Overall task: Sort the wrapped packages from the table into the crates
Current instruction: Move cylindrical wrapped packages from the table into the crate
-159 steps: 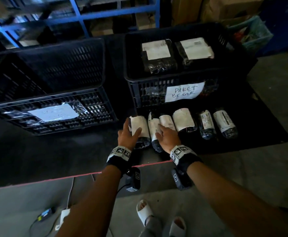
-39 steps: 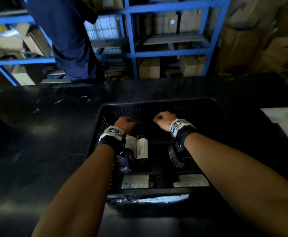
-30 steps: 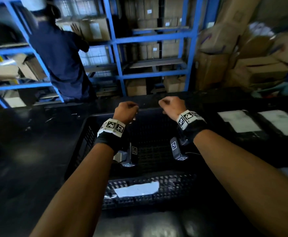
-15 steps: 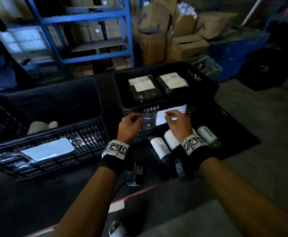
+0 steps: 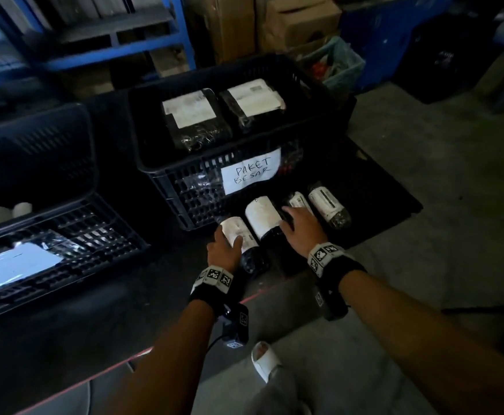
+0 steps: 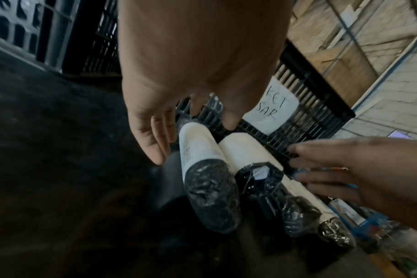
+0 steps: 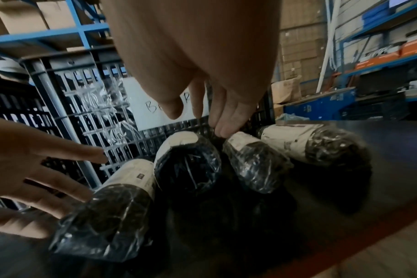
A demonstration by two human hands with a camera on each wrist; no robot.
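Head view shows us reaching with both hands: left hand (image 5: 225, 250) fingers spread over the end package (image 5: 238, 235), right hand (image 5: 300, 227) loosely spread above its neighbours (nothing gripped yet), presumably for a two-at-once lift into the crate (image 5: 185, 187).

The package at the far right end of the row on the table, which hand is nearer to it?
Right. The right hand reaches over the third package, beside the end package; the left hand touches the leftmost package.
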